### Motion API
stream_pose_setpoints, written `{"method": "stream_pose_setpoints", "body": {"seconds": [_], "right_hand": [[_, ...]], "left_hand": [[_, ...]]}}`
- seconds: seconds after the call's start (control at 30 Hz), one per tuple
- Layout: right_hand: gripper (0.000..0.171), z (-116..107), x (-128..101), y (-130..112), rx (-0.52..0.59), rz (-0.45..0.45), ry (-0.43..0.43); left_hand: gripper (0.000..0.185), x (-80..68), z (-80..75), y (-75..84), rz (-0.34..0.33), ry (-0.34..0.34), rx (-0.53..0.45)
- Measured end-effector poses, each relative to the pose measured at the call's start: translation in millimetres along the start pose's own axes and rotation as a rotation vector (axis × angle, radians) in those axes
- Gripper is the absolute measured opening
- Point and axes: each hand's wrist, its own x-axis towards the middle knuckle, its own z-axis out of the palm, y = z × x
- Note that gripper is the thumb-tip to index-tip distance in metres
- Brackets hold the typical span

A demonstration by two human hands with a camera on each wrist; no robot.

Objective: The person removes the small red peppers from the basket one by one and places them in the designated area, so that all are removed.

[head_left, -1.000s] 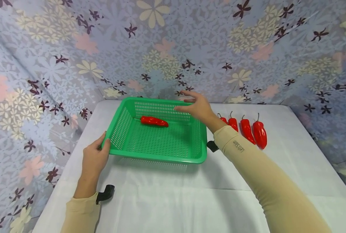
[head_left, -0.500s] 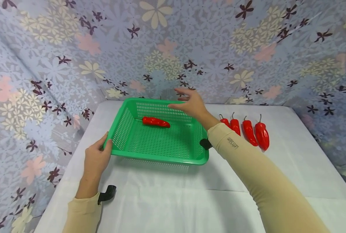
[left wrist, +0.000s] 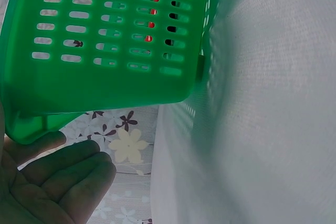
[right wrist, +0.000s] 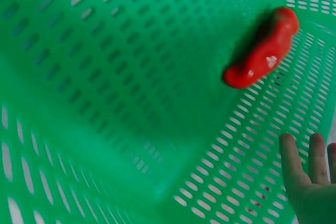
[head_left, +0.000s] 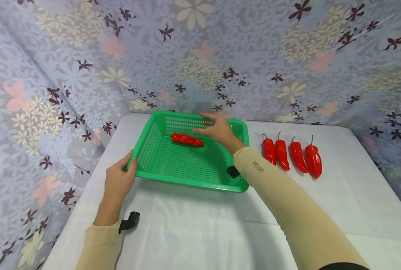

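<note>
A green plastic basket [head_left: 190, 182] with slotted walls stands on the table. Thumb on top and index finger beneath, my left hand [head_left: 120, 178] grips the rim at its near left corner; in the left wrist view the other fingers [left wrist: 79, 187] lie loose below the basket. One red chili pepper [head_left: 187, 140] lies on the basket floor near the back wall, its stem pointing left. My right hand [head_left: 217, 131] is over the back of the basket, right of that pepper, fingers apart and nothing held. The right wrist view shows its fingers [right wrist: 291, 161] before the slotted wall.
Several more red chili peppers [head_left: 298, 155] lie in a row on the white tablecloth [head_left: 342, 187], right of the basket. Flower-patterned cloth [head_left: 254, 56] rises behind and left of the table. A black wrist camera [head_left: 233, 171] hangs beneath the right sleeve.
My right hand has moved left over the basket, closer to the pepper inside, uncovering more of the peppers on the table. The left hand keeps its grip. The head view has shifted slightly.
</note>
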Motion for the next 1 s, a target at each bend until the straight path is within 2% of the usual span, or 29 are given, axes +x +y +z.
{"method": "stream_pose_setpoints", "body": {"seconds": [0.33,0.63,0.9,1.0], "right_hand": [[0.076,9.5,4.1,16.8,-0.089,0.078,-0.053],[0.079,27.2,8.2,18.5,-0.222,0.135,-0.055],[0.079,41.5,10.1,23.5,-0.265,0.176,-0.053],[0.078,46.2,10.5,23.7,-0.294,0.163,-0.074]], "left_hand": [[0.046,2.4,6.3,4.0,0.02,0.009,-0.003],[0.047,3.1,3.7,7.3,0.035,0.01,0.012],[0.046,0.9,-0.5,5.6,0.029,-0.001,0.049],[0.046,-0.5,-1.1,3.8,0.029,0.006,0.056]]}}
